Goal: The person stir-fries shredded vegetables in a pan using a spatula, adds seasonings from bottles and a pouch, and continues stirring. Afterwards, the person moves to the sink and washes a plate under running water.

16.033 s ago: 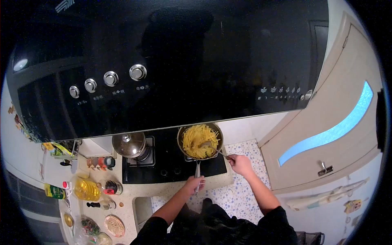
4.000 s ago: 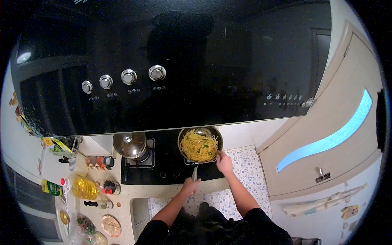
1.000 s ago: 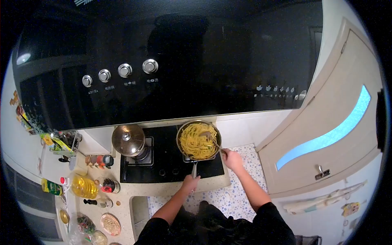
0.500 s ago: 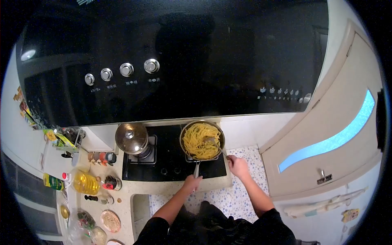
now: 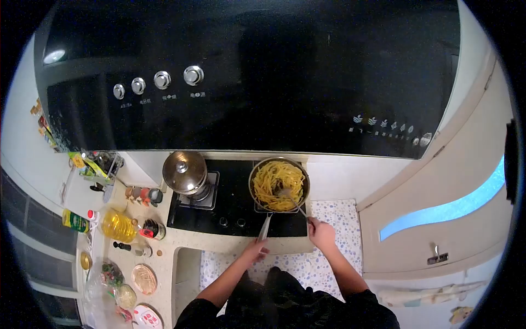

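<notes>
1. Gripping the pan handle [image 5: 264, 227]: left hand [image 5: 255, 251], fingers closed around its near end.
2. Right hand [image 5: 322, 233], closed on the handle of a metal spatula [image 5: 301, 208]; the spatula's head rests among the food, partly buried.
3. One round pan [image 5: 307, 189], on the right-hand burner of a black stove [image 5: 233, 192]; holds yellow strips [image 5: 278, 176], heaped and tangled.
4. One pot [image 5: 185, 171], glass lid on, at the left-hand burner.
5. Two knobs [image 5: 223, 222], at the stove's near edge.
6. Pale counter [image 5: 183, 239], left of the stove: small jars [image 5: 144, 196] in a row; large bottle of yellow oil [image 5: 118, 226]; dark bottle with red label [image 5: 152, 229] just beside it; black-topped bottle [image 5: 132, 249], lying or tilted, cannot tell; plate of pale strips [image 5: 144, 279].
7. Black range hood [image 5: 263, 104], above; four round silver buttons [image 5: 162, 80].
8. Pale door [image 5: 433, 203], far right, with curved blue pane [image 5: 446, 211].
</notes>
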A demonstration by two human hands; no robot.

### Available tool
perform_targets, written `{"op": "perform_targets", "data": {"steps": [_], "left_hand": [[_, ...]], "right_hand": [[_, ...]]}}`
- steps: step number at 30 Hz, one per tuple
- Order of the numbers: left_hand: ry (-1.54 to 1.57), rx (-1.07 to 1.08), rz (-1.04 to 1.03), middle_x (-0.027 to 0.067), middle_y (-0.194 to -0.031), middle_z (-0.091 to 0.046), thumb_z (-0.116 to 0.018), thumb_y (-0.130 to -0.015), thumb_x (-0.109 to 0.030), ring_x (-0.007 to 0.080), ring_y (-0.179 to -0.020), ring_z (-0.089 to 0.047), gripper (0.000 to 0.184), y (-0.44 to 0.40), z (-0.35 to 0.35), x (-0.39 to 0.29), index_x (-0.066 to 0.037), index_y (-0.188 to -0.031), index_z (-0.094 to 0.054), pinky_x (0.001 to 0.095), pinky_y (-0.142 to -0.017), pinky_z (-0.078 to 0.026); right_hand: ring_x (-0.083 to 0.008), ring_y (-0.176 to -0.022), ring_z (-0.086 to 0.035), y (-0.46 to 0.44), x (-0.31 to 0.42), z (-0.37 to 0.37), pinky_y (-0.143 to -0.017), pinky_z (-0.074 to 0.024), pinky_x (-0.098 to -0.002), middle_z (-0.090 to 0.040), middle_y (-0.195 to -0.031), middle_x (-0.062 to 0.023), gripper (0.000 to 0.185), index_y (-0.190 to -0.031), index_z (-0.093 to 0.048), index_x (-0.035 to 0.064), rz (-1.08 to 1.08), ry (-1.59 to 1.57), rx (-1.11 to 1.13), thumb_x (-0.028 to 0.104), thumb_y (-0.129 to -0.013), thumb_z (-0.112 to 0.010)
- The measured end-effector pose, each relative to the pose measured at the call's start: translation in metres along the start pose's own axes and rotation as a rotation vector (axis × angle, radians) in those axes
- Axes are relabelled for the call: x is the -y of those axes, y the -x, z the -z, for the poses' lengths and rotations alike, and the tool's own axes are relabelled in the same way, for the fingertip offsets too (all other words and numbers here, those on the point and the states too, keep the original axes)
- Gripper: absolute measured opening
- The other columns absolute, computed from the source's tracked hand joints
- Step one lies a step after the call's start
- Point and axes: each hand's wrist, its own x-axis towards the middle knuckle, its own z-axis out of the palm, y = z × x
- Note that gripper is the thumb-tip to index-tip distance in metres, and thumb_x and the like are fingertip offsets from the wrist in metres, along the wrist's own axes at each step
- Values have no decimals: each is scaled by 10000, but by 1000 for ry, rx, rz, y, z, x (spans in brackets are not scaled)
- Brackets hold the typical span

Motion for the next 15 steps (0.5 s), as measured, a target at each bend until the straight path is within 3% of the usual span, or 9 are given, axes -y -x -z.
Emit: {"op": "perform_targets", "data": {"steps": [4, 7, 10, 15], "left_hand": [[213, 98, -38, 70, -955, -673, -425, -946, -663, 181, -675, -622, 618, -10, 22, 33, -219, -1373, -467, 269, -532, -457], [200, -93, -98, 71, -978, -678, -417, -957, -606, 186, -720, -632, 565, 24, 12, 36, -218, -1356, -509, 287, -607, -472], [195, -115, -89, 66, -988, -680, -396, -965, -532, 183, -756, -632, 509, 25, 35, 55, -220, -1340, -542, 304, -680, -475], [248, -272, -119, 54, -969, -672, -417, -964, -449, 169, -774, -628, 465, 75, 49, 71, -192, -1324, -562, 292, -703, -471]], "right_hand": [[-365, -750, -681, -13, -27, -16, -650, -546, -456, -705, -848, -175, 274, -1144, -667, 150, 13, -132, -39, 202, -879, -618], [-393, -743, -670, -20, -26, -43, -647, -535, -476, -702, -838, -184, 303, -1191, -614, 137, -34, -152, -52, 222, -900, -617], [-406, -717, -659, -16, -17, -63, -627, -521, -499, -694, -799, -188, 295, -1179, -590, 141, -28, -190, -89, 248, -908, -629], [-389, -700, -665, -1, -19, -84, -620, -518, -493, -696, -772, -164, 289, -1139, -595, 121, -51, -238, -116, 275, -900, -649]]}}
